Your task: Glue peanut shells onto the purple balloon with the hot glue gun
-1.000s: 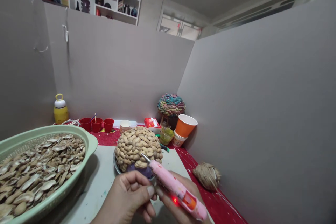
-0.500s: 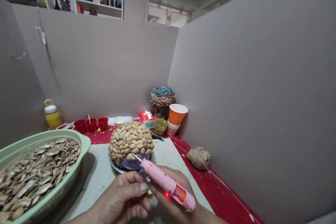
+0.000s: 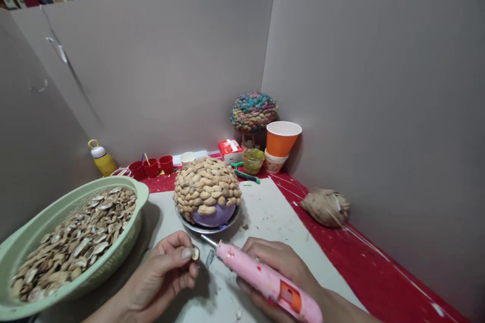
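My left hand (image 3: 166, 267) pinches a small peanut shell (image 3: 195, 254) between thumb and fingers, its pale hollow side showing. In my right hand (image 3: 280, 265) is a pink glue gun (image 3: 252, 270), its metal nozzle pointing up and left, a short way from the shell. Beyond both hands a purple balloon (image 3: 215, 216) rests in a shallow metal bowl (image 3: 189, 226). Rows of peanut shells (image 3: 206, 181) cover the balloon's top and sides, while a purple patch at its lower front is bare. Neither hand touches the balloon.
A green colander (image 3: 142, 197) full of peanut shells stands at the left. Behind are red cups (image 3: 150, 167), a yellow bottle (image 3: 104, 161), a green-handled cutter (image 3: 248, 177), an orange cup (image 3: 281, 139) and a colourful shell-covered mushroom shape (image 3: 253, 111). Twine (image 3: 326, 207) lies on the right.
My view has tilted down. The glue gun's nozzle has moved away from the balloon's lower front, and my hands are farther apart. The peanut shell in my left hand shows more clearly.
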Motion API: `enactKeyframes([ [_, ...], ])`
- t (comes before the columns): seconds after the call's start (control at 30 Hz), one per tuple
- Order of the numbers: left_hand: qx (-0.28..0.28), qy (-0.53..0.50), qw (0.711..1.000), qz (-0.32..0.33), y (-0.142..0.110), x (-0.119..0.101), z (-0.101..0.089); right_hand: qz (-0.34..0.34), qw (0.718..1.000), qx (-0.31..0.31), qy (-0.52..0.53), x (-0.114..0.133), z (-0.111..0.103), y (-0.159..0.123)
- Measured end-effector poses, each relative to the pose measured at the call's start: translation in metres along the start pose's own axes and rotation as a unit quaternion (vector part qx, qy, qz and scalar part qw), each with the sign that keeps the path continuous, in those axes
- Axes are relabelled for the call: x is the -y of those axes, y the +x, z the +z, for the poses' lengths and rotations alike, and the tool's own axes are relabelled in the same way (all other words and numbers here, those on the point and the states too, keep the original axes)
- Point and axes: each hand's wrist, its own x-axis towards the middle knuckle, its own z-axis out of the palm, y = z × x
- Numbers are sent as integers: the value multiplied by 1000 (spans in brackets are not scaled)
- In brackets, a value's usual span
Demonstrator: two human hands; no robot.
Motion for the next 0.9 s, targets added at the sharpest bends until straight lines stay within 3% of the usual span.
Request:
enactKeyframes([
  [0.23, 10, 5, 1000, 10, 11, 6, -14, -62, 998, 8, -18, -22, 18, -4],
  [0.5, -11, 30, 999, 5, 7, 3, -13, -16, 995, 90, -41, -25, 20, -9],
  [0.7, -15, 33, 999, 1, 9, 0, -18, -16, 997, 74, -7, -28, 21, -7],
  [0.9, -9, 30, 999, 10, 10, -1, -19, 29, 996, 76, 43, -28, 13, 5],
])
